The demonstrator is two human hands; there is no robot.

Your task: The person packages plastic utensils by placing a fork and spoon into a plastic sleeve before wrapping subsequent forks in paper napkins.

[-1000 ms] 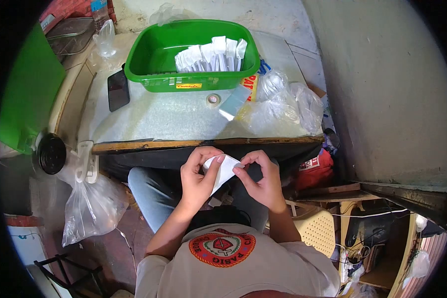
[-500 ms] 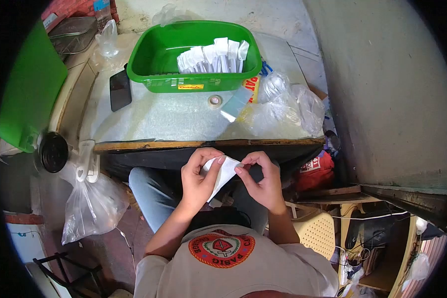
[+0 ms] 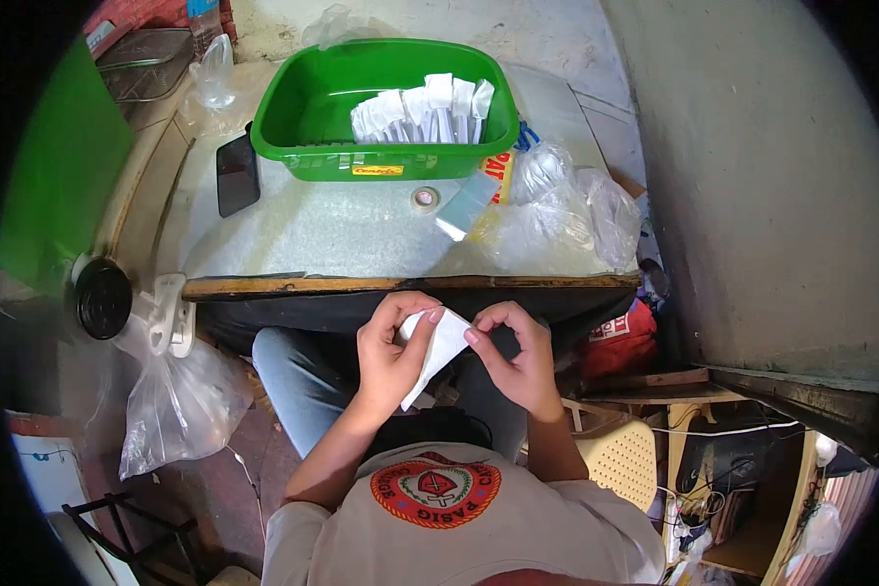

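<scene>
Folding a little white paper packet over the lap

The white paper packet [image 3: 438, 350] sits between both hands just below the bench [image 3: 361, 285] edge, long axis running diagonally from upper right down to lower left. Left hand [image 3: 389, 356] pinches its top-left edge and cups it from behind, right hand [image 3: 520, 356] pinches the top-right corner, both equally close. Up on the bench there's a green tub [image 3: 293, 117] of finished packets, a tape roll [image 3: 423, 198], a phone [image 3: 235, 174] and plastic bags [image 3: 566, 210].

Basin label [image 3: 377, 170] too small to read; white packet's [image 3: 438, 349] lower part hidden (behind left hand [image 3: 389, 354]).
</scene>
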